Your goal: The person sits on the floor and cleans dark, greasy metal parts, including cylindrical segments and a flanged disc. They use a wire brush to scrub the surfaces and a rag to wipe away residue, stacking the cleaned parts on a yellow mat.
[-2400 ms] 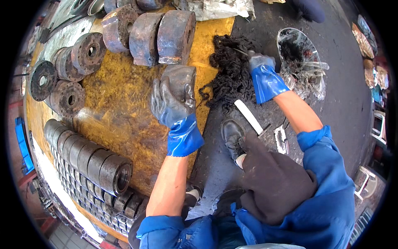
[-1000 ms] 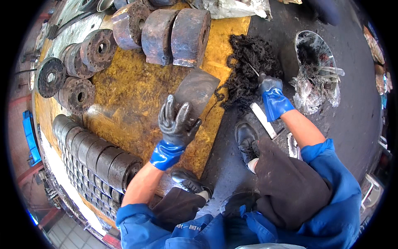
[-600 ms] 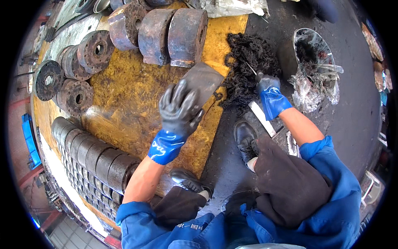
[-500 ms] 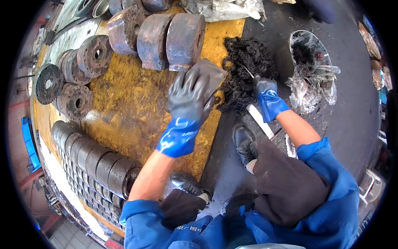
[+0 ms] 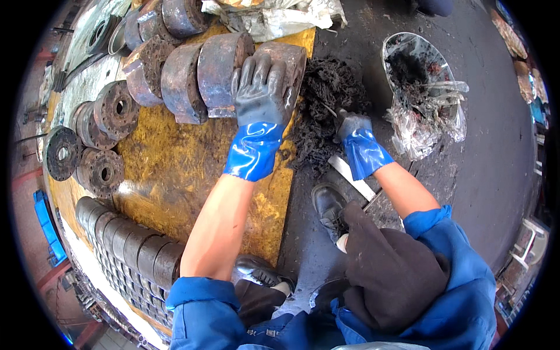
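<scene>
My left fingers [image 5: 260,71], slightly spread, lie over the metal block [image 5: 290,52], apparently to steady it; my right fingers [image 5: 345,119] curl round a thin tool [image 5: 329,109].

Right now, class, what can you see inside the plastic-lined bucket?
Dark, clumpy waste lies inside the bucket, with clear plastic spilling over its rim. The bottom is covered and can't be seen.

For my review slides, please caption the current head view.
Gloved left hand against a rusty metal block, gloved right hand holding a thin tool by dark tangled fibres.
</scene>
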Tool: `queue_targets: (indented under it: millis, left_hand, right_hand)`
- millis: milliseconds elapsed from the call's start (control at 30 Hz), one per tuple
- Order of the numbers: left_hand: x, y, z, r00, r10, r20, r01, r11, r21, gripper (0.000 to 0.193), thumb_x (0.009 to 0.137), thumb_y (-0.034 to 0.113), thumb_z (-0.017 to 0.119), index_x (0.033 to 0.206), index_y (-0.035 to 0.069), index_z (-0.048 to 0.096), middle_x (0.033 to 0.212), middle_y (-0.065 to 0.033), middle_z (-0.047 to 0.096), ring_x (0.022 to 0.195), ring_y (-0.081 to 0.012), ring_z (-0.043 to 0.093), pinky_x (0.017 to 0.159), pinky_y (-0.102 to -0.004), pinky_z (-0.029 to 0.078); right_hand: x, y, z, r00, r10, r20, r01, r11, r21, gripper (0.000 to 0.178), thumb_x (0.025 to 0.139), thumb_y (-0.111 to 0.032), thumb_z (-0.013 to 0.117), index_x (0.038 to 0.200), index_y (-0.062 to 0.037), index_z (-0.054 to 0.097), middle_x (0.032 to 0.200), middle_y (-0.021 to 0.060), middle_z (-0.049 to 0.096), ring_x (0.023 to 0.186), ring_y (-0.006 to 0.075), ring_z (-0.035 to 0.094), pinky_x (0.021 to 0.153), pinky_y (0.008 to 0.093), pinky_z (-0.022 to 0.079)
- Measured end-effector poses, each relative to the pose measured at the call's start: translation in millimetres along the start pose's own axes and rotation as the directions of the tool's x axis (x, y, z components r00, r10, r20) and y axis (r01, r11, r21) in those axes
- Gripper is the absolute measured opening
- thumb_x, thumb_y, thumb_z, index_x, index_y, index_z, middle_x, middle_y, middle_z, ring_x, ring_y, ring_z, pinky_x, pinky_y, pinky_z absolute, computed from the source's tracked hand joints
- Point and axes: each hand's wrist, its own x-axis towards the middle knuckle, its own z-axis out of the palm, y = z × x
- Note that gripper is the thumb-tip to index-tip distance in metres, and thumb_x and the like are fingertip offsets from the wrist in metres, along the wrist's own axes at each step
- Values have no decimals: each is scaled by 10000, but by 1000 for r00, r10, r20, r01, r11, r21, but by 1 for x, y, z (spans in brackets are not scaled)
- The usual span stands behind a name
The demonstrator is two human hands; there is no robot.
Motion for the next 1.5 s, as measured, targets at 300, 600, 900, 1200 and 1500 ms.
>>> queue_targets:
  millis: [300,600,900,1200,1500]
  left_hand:
    - [43,-7,52,998,-58,-31,60,997,44,312,933,330,691,1121,86,742,1171,-151,736,1204,-350,654,1123,-544,416]
    - [105,2,53,945,-148,292,137,989,59,279,928,307,699,1101,101,773,1251,-139,723,1276,-342,620,1156,-527,379]
    - [104,-35,67,985,-154,77,168,957,-237,486,928,426,726,1298,112,718,1430,-187,640,1324,-387,601,1149,-518,435]
    - [88,-37,89,955,-118,272,48,967,251,593,993,522,612,1520,256,559,1650,-34,449,1535,-280,386,1262,-532,288]
    - [122,-21,69,931,-73,358,34,993,113,573,1014,499,589,1501,199,560,1620,-142,459,1528,-321,385,1275,-534,251]
  right_hand:
    - [-12,8,2,990,26,-137,4,976,219,275,957,-245,628,1202,-152,712,975,242,744,910,418,729,782,529,594]
    - [-27,39,97,955,84,-285,92,827,554,184,970,-190,636,1111,-81,681,882,184,737,783,375,726,694,451,615]
    - [-36,9,18,992,104,-65,-81,951,298,269,961,-234,605,1202,-152,692,922,200,753,849,394,747,754,507,606]
    - [-36,7,9,983,101,-151,-35,921,388,254,962,-255,634,1184,-169,724,924,176,754,843,377,744,747,497,607]
    - [-29,5,23,976,185,-117,-150,954,258,227,991,-328,643,1180,-220,709,868,194,739,802,416,729,698,537,591]
